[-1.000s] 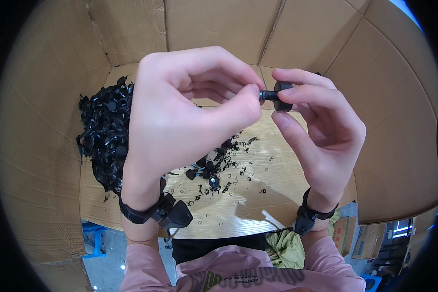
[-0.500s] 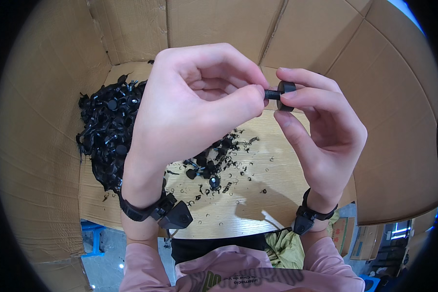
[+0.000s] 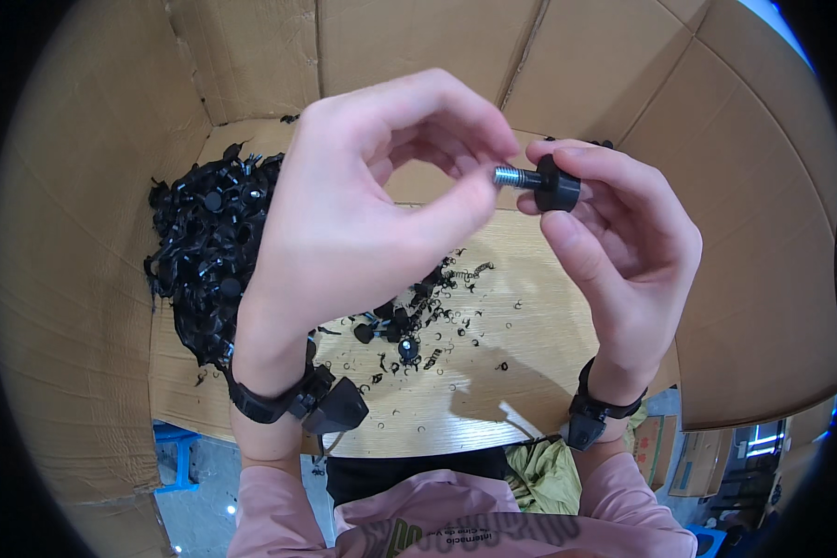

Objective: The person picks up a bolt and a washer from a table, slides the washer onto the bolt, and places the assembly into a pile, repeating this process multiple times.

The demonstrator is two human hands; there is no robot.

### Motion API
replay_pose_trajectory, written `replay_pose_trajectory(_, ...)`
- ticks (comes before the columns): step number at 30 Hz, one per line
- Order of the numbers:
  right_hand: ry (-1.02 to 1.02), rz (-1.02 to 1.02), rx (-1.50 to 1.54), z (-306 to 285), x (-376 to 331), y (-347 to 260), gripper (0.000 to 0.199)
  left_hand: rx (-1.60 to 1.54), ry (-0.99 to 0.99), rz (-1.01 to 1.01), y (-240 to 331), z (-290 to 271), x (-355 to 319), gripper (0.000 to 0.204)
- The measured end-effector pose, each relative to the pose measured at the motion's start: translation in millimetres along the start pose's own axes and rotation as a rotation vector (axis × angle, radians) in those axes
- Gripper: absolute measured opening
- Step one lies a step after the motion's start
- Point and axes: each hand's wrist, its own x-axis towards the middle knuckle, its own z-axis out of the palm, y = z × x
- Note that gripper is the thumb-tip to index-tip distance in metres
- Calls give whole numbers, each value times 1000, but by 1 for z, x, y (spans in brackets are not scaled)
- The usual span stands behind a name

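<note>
Fingers: right hand holds the black-headed bolt, upper centre; left hand, now parted narrowly, leaves silver thread exposed.

We cannot tell whether the blurred fingertips of the left hand touch the black-headed screw; this hand partly hides the black pile. We find scraps too small to identify and the shirt cut off below.
</note>
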Motion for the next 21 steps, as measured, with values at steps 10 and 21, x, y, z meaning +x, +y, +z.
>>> replay_pose_trajectory(10, 221, -22, -49, 2, 2, 0, 34, 212, -2, 135, 4, 4, -1, 25)
replay_pose_trajectory(21, 193, 33, -156, -5, 8, 8, 30, -314, 126, 30, -6, 5, 2, 27)
